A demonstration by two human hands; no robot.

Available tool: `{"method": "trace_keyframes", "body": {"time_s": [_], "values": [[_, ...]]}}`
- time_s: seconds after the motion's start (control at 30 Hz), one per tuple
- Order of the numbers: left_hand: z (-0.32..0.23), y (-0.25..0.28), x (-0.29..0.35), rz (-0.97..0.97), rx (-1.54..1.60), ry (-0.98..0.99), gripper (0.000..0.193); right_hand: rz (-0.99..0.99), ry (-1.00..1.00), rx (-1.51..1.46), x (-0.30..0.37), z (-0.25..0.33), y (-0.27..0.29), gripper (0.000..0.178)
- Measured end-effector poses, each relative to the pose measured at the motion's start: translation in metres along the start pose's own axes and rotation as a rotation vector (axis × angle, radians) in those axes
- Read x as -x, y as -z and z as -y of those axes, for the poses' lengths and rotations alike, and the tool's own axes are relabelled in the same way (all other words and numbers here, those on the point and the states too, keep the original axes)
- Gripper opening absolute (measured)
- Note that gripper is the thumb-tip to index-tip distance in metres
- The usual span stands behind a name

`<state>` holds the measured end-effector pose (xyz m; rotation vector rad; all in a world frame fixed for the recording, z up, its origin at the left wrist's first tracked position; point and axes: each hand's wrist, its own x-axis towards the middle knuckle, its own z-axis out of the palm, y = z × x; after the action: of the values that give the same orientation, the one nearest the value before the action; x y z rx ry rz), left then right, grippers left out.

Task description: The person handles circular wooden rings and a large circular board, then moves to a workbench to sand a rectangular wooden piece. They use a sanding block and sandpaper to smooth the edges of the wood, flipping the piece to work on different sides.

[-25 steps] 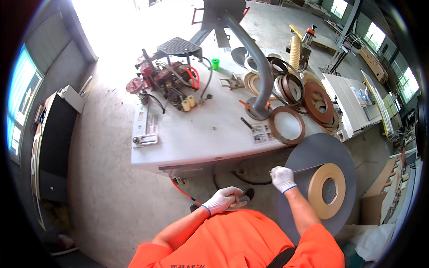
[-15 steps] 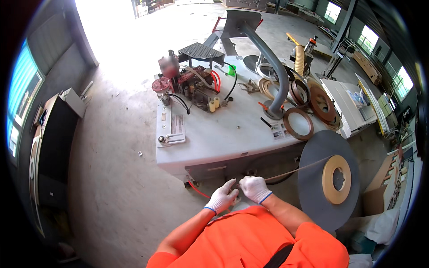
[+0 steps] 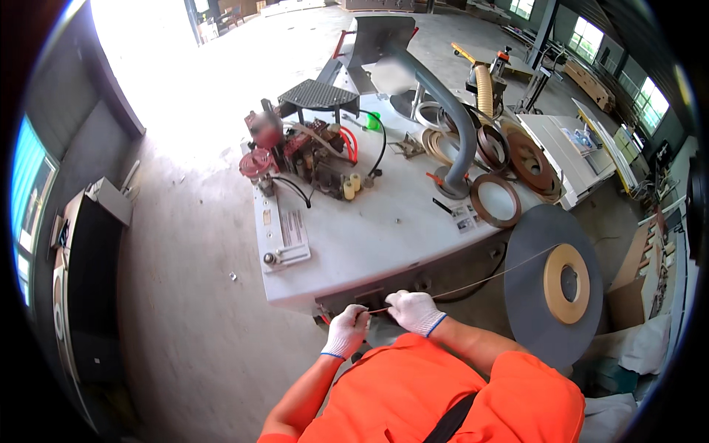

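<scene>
A thin strip of edge banding (image 3: 480, 281) runs from the tan roll (image 3: 554, 286) on the large grey disc (image 3: 528, 317) at the right to my two gloved hands. Closed at the strip's left end is my left hand (image 3: 346, 332), thumb and fingers pinched together. My right hand (image 3: 416, 311) is closed around the strip a little farther right, just below the front edge of the white machine table (image 3: 354, 247). A short length of strip shows between the hands. Both gloves are white with blue cuffs.
A red-and-metal machine head (image 3: 295, 148) sits on the table's left part, under a perforated black plate (image 3: 319, 94). A thick grey hose (image 3: 452, 103) arches over the right part. Brown banding rolls (image 3: 495, 201) lie beside it. A dark cabinet (image 3: 87, 273) stands at far left.
My left hand has moved left and down, away from the right hand, so more strip shows between them. My right hand stays closed on the strip. The whole view has shifted slightly.
</scene>
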<state>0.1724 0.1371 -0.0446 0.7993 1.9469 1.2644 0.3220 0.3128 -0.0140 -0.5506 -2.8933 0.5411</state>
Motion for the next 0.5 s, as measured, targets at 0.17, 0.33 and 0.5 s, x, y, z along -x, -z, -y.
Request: {"method": "trace_keyframes", "body": {"time_s": [0.17,0.33,0.5], "values": [[-0.045,0.032,-0.082,0.023,-0.498,-0.356,0.03,-0.184,0.111,-0.066,-0.053,-0.04,0.003,0.018],[-0.058,0.049,-0.172,0.137,-0.754,-0.549,0.039,-0.196,0.072,-0.045,-0.103,-0.06,0.005,0.02],[-0.075,0.039,-0.243,0.191,-0.727,-0.448,0.04,-0.209,-0.003,0.025,-0.152,-0.096,0.015,0.022]]}}
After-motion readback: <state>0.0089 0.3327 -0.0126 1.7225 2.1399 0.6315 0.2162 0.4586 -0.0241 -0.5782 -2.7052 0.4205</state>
